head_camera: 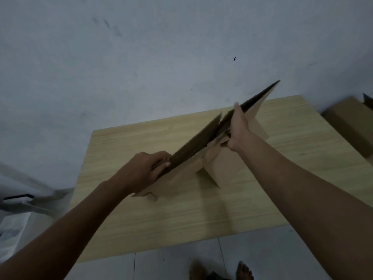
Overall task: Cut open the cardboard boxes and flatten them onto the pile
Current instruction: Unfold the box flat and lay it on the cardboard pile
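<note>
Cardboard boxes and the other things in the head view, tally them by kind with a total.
Brown cardboard boxes: 2, the opened box being collapsed, another at right
Light wooden table: 1
Hands: 2, left hand, right hand
Total: 5

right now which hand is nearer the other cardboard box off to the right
Right. The right hand holds the collapsed box's upper edge, toward the second box; the left hand grips its lower-left end, farther away.

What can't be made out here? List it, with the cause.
Head view only:
- Fingers of the right hand: behind the cardboard box panel.
- Any cutting tool: none visible.
- Cardboard at right: cut off by the frame edge; pile or box unclear.
- Left hand fingertips: tucked inside the box.
</note>
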`<state>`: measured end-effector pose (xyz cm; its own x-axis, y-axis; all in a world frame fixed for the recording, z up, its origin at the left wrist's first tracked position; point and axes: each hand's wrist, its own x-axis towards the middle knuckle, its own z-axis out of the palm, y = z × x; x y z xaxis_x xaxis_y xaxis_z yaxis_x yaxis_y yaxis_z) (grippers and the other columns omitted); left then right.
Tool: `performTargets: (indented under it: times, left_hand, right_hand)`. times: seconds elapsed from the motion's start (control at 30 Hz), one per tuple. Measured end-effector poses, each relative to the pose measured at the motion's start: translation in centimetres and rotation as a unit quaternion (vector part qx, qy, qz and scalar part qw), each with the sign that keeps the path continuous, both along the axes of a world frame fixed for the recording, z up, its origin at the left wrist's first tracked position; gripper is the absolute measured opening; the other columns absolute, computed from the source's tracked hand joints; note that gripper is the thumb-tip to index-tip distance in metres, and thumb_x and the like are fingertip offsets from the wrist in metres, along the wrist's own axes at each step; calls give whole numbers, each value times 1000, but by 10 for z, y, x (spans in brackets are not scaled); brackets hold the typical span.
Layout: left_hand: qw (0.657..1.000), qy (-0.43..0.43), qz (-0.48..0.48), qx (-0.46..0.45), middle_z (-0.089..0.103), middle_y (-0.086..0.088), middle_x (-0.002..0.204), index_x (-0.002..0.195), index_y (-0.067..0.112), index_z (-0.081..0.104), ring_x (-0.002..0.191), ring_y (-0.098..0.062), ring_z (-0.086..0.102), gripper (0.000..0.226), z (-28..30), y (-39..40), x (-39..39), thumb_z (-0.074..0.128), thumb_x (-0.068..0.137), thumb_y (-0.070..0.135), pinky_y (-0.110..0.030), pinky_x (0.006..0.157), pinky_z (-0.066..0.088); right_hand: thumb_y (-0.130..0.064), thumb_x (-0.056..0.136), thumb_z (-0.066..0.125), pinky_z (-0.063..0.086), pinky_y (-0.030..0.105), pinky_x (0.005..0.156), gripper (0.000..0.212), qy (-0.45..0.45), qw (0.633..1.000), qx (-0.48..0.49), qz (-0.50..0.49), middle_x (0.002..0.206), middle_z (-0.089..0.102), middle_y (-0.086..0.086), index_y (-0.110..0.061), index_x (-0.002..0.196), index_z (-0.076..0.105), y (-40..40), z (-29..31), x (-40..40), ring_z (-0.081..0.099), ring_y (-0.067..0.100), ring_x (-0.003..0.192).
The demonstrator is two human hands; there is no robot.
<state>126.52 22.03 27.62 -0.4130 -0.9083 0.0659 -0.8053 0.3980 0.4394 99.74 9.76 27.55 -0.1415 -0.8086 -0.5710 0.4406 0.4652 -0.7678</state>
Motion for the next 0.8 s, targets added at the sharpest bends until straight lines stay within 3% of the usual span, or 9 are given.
performTargets:
  times: [0.07, 0.1, 0.17, 0.27, 0.33, 0.43, 0.57, 0.67, 0.8]
  left_hand:
    - [1000, 1, -15, 2, 75, 6, 86, 131, 28, 65, 60, -5, 63, 43, 1, 1, -13, 42, 99, 46, -27, 59, 51]
    - [1000, 10, -21, 4, 76, 6, 89, 133, 27, 64, 63, -6, 65, 44, 2, 2, -18, 42, 100, 46, -29, 62, 53]
    - [998, 44, -24, 23, 77, 6, 102, 136, 27, 63, 75, -6, 70, 39, 3, 3, -23, 47, 104, 40, -27, 69, 56]
    - [993, 96, 15, 69, 73, 14, 113, 133, 26, 67, 86, 10, 66, 34, 5, 3, -29, 53, 104, 37, -10, 76, 49]
    - [988, 115, 41, 93, 68, 20, 107, 127, 26, 72, 81, 10, 62, 39, 9, -2, -32, 49, 102, 46, -14, 78, 49]
    - [981, 142, 86, 104, 61, 24, 125, 130, 32, 68, 113, 8, 56, 36, 11, -18, -36, 50, 103, 46, -15, 101, 41]
    - [949, 192, 220, 118, 48, 8, 153, 149, 27, 51, 140, -9, 43, 55, 1, -48, -31, 48, 101, 55, -22, 109, 27]
    - [923, 207, 302, 121, 39, -4, 160, 156, 19, 39, 146, -22, 37, 71, -6, -66, -18, 41, 100, 63, -36, 117, 27]
    - [879, 212, 405, 139, 36, -13, 161, 156, 11, 35, 146, -33, 36, 99, -15, -81, 13, 32, 89, 84, -47, 116, 27]
  right_hand:
    - [-83, 68, 65, 43, 60, 104, 108, 22, 999, 9, 31, 138, 51, 4, -23, 152, 33, 8, 6, 14, 50, 32, 123]
    - [-72, 72, 71, 47, 59, 101, 100, 52, 998, 3, 28, 135, 53, 4, -21, 150, 35, 9, 6, 17, 53, 30, 119]
    - [-30, 89, 64, 56, 56, 89, 58, 103, 995, -10, 6, 123, 60, 7, -16, 142, 43, 6, 4, 18, 60, 27, 101]
    - [-6, 90, 44, 59, 58, 80, 44, 117, 993, -7, -13, 115, 64, 13, -11, 133, 50, 3, 1, 14, 67, 31, 97]
    - [-4, 90, 43, 60, 52, 81, 37, 123, 992, -29, -26, 113, 67, 11, -13, 125, 54, 3, 5, 12, 68, 28, 93]
    - [-4, 93, 47, 59, 36, 67, 30, 115, 990, -71, -29, 104, 69, 12, -10, 119, 61, 2, 10, 14, 66, 27, 82]
    - [-13, 96, 64, 61, 40, 69, 8, 71, 991, -114, -3, 93, 74, 10, -10, 99, 70, 7, 18, 16, 71, 23, 74]
    - [-23, 96, 68, 63, 40, 68, 14, 28, 991, -124, 44, 92, 76, 10, -10, 101, 72, 16, 22, 13, 73, 22, 75]
    - [-34, 93, 70, 62, 40, 69, 24, -4, 985, -120, 125, 98, 77, 12, -13, 105, 74, 22, 20, 8, 74, 25, 82]
